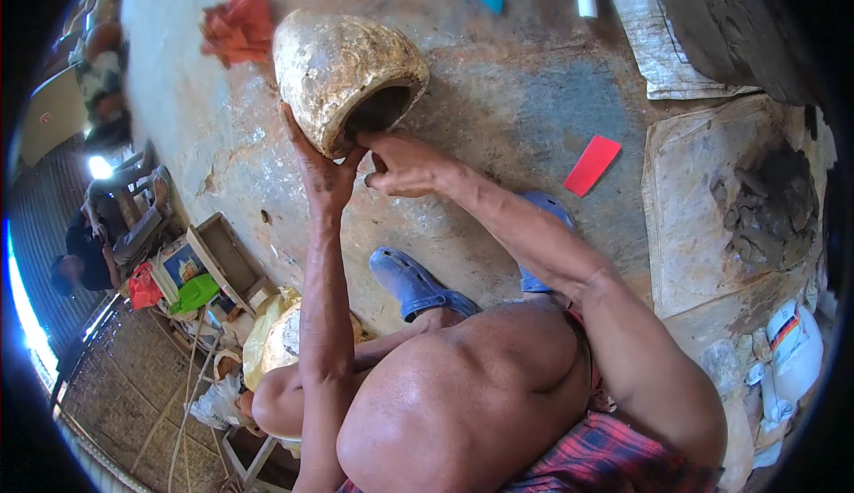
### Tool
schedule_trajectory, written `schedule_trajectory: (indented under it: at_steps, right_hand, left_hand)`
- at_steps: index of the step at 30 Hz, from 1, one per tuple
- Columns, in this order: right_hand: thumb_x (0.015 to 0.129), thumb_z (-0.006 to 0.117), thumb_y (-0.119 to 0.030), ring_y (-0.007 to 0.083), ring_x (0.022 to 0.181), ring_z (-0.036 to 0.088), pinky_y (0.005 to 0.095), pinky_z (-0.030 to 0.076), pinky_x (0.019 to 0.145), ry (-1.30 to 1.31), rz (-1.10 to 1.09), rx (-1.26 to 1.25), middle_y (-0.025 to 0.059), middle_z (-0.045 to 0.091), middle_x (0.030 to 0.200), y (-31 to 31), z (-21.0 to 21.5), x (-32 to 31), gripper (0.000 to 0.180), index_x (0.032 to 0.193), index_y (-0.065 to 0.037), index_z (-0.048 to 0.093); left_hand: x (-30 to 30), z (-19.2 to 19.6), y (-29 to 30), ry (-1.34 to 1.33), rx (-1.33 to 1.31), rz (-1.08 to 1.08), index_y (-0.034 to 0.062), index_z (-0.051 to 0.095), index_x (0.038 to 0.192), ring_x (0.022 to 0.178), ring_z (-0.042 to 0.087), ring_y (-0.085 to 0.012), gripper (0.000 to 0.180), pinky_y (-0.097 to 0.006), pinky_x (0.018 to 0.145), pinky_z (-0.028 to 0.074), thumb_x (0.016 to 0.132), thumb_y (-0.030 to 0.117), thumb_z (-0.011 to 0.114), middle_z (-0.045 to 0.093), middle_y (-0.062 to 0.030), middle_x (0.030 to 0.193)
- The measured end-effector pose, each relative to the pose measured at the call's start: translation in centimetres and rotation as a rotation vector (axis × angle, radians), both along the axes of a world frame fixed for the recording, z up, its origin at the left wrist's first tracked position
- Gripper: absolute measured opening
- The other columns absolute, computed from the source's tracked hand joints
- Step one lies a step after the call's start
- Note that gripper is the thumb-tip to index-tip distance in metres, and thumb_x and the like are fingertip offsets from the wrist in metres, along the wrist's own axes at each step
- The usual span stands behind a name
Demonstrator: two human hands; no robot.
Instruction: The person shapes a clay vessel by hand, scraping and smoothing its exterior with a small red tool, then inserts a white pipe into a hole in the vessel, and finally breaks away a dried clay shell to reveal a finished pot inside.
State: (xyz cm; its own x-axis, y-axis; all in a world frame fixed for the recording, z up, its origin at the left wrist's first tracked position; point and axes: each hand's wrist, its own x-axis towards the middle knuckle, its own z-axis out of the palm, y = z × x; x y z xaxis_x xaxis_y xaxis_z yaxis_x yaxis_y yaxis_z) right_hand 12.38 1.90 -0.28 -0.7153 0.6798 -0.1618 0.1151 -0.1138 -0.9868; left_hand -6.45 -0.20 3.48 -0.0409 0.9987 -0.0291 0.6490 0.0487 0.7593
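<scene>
A thick-walled, round hollow pot (pixel 342 57) with a crusty whitish outside lies tilted on the floor, its dark opening turned toward me and to the right. My left hand (pixel 325 168) is closed around its near left side, with the fingers partly hidden behind the wall. At the lower edge of the opening is my right hand (pixel 405 164), its extended fingertips reaching just inside the rim. The other fingers of that hand are curled, and whatever they may hold is hidden.
An orange-red crumpled cloth (pixel 238 27) lies behind the pot. To the right are a red flat rectangle (pixel 592 165) and a sheet (pixel 680 217) bearing dark wet clay (pixel 769 208). Blue clogs (pixel 414 284) are on my feet. Another person (pixel 89 248) sits at far left beside a wooden box (pixel 222 257).
</scene>
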Motion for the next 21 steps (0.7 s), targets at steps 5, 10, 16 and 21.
schedule_trajectory:
  at_steps: [5, 10, 16, 21]
  right_hand:
    - [0.082, 0.066, -0.017, 0.0428, 0.101, 0.072, 0.0532, 0.056, 0.090, -0.095, -0.002, 0.230, 0.0270, 0.074, 0.106, 0.6, -1.3, 0.0, 0.061, 0.140, -0.002, 0.057]
    - [0.081, 0.064, -0.014, 0.0451, 0.107, 0.071, 0.0541, 0.056, 0.095, -0.073, -0.104, 0.076, 0.0270, 0.074, 0.113, -0.7, -0.3, -0.7, 0.065, 0.145, -0.004, 0.057]
    - [0.081, 0.069, -0.020, 0.0457, 0.113, 0.070, 0.0535, 0.057, 0.101, -0.140, 0.030, 0.118, 0.0270, 0.074, 0.120, 1.2, -0.8, 1.1, 0.075, 0.153, -0.006, 0.051]
    - [0.087, 0.072, -0.019, 0.0297, 0.081, 0.073, 0.0439, 0.057, 0.075, -0.222, -0.208, 0.106, 0.0186, 0.076, 0.092, 0.3, 1.9, 10.0, 0.066, 0.149, -0.001, 0.057]
  left_hand:
    - [-0.1, 0.0, -0.2, -0.096, -0.042, 0.036, 0.0123, -0.004, 0.172, 0.154, 0.036, -0.0353, 0.142, -0.049, 0.125, 0.034, 0.073, 0.005, 0.097, 0.029, -0.0239, 0.170]
    - [-0.5, -0.1, -0.3, 0.030, 0.024, -0.025, 0.0127, -0.005, 0.172, 0.154, 0.035, -0.0351, 0.144, -0.049, 0.125, 0.034, 0.072, 0.009, 0.098, 0.028, -0.0246, 0.170]
    - [0.9, 0.4, -0.4, 0.020, -0.028, 0.025, 0.0142, -0.006, 0.172, 0.152, 0.039, -0.0350, 0.144, -0.049, 0.123, 0.037, 0.073, 0.009, 0.098, 0.024, -0.0252, 0.171]
    - [0.9, 1.9, -0.3, -0.158, -0.053, -0.026, 0.0146, -0.005, 0.173, 0.152, 0.039, -0.0333, 0.135, -0.049, 0.124, 0.037, 0.081, 0.015, 0.094, 0.021, -0.0203, 0.175]
